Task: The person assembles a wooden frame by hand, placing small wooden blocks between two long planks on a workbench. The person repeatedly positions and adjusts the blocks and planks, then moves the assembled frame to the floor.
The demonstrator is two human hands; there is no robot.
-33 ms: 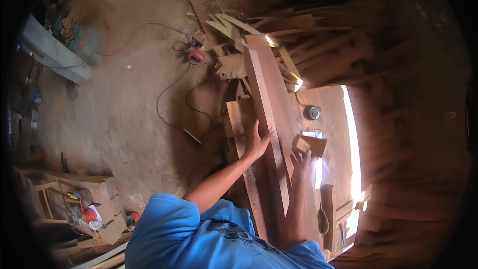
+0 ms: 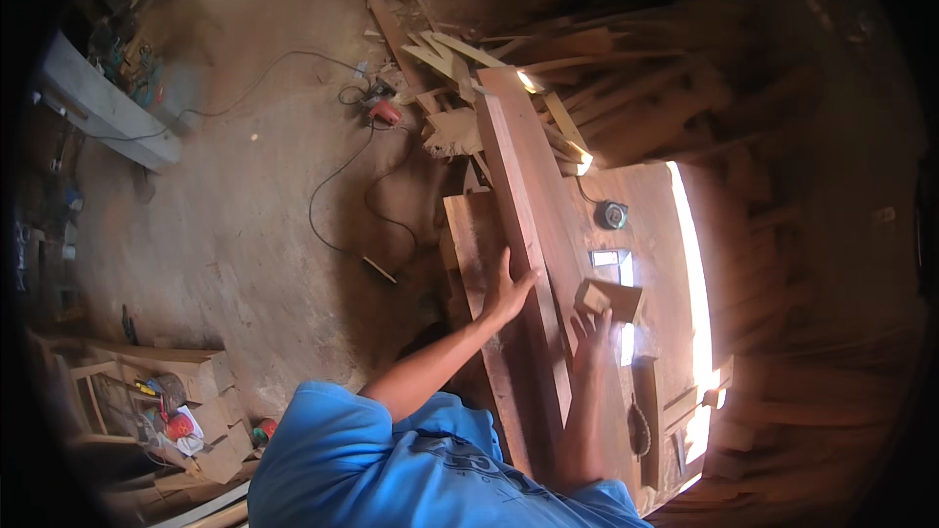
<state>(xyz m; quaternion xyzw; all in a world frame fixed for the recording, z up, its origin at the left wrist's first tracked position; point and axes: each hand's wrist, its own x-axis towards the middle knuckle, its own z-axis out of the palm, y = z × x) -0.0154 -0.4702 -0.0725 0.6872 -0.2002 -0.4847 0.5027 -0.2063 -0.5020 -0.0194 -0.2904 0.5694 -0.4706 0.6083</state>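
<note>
Lettering (image 2: 452, 460), dark, across blue shirt (image 2: 337, 445) at six o'clock. Left hand (image 2: 507, 297), fingers spread wide, thumb against long plank (image 2: 533, 166) running from twelve toward five o'clock. Right hand (image 2: 592, 337) at wooden block (image 2: 622, 299), toward four o'clock; grip impossible to tell.

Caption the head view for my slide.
Left hand against a long wooden plank; right hand at a wooden block.

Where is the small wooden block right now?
In the head view, right of centre: the small wooden block is at the right hand, right of the long plank and nearer the person than the round tape measure.
</note>
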